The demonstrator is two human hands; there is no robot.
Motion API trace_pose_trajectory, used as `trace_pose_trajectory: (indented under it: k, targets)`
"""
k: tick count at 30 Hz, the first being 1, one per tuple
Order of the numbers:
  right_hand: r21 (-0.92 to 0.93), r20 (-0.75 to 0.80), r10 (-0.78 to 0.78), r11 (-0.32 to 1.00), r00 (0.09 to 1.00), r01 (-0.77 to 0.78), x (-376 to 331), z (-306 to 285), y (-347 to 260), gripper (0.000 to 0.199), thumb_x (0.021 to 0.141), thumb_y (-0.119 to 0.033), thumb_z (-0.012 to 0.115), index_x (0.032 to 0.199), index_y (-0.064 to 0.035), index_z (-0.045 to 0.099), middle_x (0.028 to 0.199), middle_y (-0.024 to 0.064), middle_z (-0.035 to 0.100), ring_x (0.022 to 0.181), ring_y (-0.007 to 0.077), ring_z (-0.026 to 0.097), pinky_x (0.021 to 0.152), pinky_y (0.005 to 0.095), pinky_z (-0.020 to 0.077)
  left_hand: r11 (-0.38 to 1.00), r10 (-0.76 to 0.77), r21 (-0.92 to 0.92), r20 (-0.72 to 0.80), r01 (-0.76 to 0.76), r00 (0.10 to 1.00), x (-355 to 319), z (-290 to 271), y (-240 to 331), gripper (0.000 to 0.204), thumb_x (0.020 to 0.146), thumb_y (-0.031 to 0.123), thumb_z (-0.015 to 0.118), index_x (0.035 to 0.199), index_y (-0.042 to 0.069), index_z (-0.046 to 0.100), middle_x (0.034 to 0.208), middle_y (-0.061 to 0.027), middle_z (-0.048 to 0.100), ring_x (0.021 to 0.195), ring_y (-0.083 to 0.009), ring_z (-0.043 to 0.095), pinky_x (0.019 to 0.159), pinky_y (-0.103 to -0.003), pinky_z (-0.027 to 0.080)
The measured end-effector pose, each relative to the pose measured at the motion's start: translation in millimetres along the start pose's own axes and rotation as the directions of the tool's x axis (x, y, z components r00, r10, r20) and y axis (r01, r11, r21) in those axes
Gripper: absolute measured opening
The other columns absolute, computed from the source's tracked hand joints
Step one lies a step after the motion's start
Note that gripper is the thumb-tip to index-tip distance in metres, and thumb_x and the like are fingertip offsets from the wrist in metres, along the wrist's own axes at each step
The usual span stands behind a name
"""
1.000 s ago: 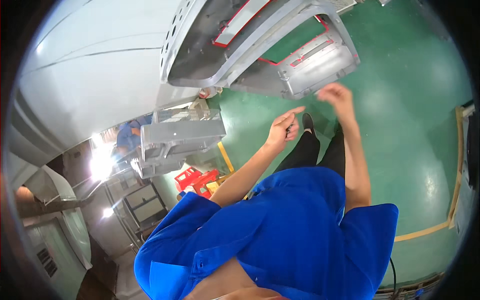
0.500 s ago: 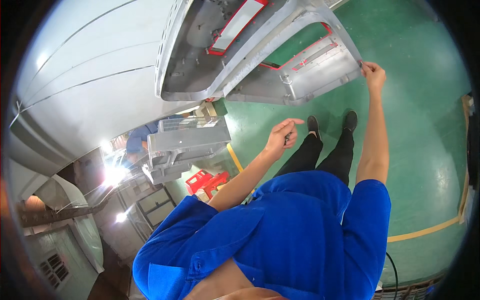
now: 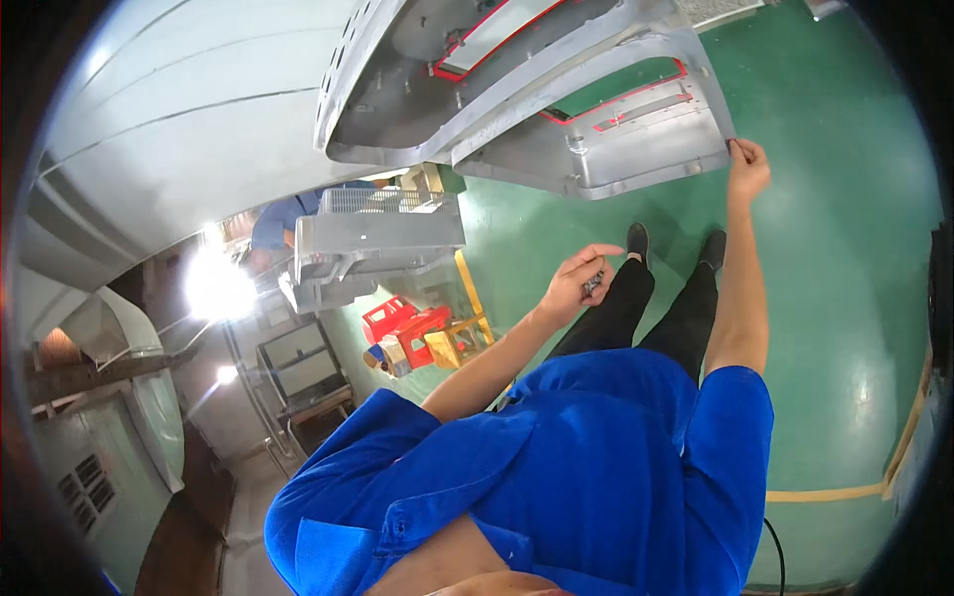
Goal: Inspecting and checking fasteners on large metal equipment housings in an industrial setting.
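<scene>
A large grey shell-like panel (image 3: 656,164) with a red-edged cutout hangs at the top, in front of me. At its right corner, my right hand (image 3: 749,171) pinches the rim between thumb and fingers, the arm stretched out. My left hand (image 3: 578,283) is held in front of my waist, apart from the panel. Its fingers curl round small dark metal pieces (image 3: 593,284), too small to name, while the index finger points right. Left of the held panel is a second grey panel (image 3: 388,129) with another red-edged window.
A person in blue (image 3: 281,221) is partly hidden behind a grey housing (image 3: 383,238) at the left. Red stools (image 3: 409,333) and a yellow stool (image 3: 455,345) stand below it. A big white curved body (image 3: 189,109) fills the upper left. Yellow tape (image 3: 825,495) lines the green floor.
The whole view has shifted a little, and more of the stools shows. My right hand keeps its pinch on the panel's corner; my left hand stays curled round the small pieces.
</scene>
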State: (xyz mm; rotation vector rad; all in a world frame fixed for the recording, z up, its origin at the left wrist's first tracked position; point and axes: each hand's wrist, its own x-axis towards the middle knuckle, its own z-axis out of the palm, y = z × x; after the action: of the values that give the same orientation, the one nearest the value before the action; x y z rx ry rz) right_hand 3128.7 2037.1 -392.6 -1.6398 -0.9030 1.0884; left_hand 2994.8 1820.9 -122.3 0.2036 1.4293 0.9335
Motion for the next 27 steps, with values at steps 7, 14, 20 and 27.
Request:
trace_pose_trajectory:
  k: [7,14,20,27]
  targets:
    - [0.110,-0.008,0.118,0.987,0.993,-0.116,-14.2,-20.4,-5.3,0.020,0.076,-0.013,0.070,0.089,0.0026,0.065,0.079,0.0073,0.067,0.070,0.0103,0.060,0.065,0.0227,0.0466,0.999,0.019,-0.034,-0.081,-0.022,0.997,-23.8,3.6,-35.8,0.023,0.097,0.024,0.039,0.100,0.004,0.050,0.061,0.0005,0.040,0.047,-0.0062,0.030,0.040,-0.021,0.024]
    - [0.177,0.850,0.109,0.862,0.515,-0.475,-169.0,-90.1,-80.4,0.015,0.077,-0.011,0.065,0.090,-0.0031,0.065,0.081,0.0011,0.063,0.072,0.0088,0.056,0.066,0.0231,0.0437,1.000,0.011,0.000,-0.119,-0.011,0.993,-41.0,4.9,-57.2,0.037,0.096,0.036,0.042,0.077,0.006,0.051,0.054,0.0019,0.035,0.043,-0.0070,0.028,0.039,-0.022,0.022]
    - [0.233,0.900,0.042,0.796,0.435,-0.559,-302.6,-140.6,-94.4,0.012,0.078,-0.009,0.066,0.087,-0.0022,0.064,0.079,0.0018,0.063,0.073,0.0089,0.056,0.067,0.0226,0.0441,0.988,0.017,0.156,-0.070,-0.006,0.997,-72.4,-27.5,-91.6,0.048,0.093,0.044,0.044,0.060,0.009,0.045,0.051,0.0013,0.036,0.041,-0.0079,0.027,0.038,-0.022,0.021]
    - [0.424,0.813,-0.147,0.812,0.563,-0.401,-416.0,-164.2,-64.6,0.004,0.080,-0.002,0.062,0.084,-0.0009,0.062,0.075,0.0066,0.064,0.068,0.0117,0.060,0.066,0.0260,0.0473,0.950,-0.119,0.299,0.084,0.089,0.989,-135.7,-95.6,-161.4,0.051,0.092,0.049,0.044,0.058,0.011,0.041,0.052,0.0022,0.035,0.042,-0.0075,0.028,0.037,-0.022,0.019]
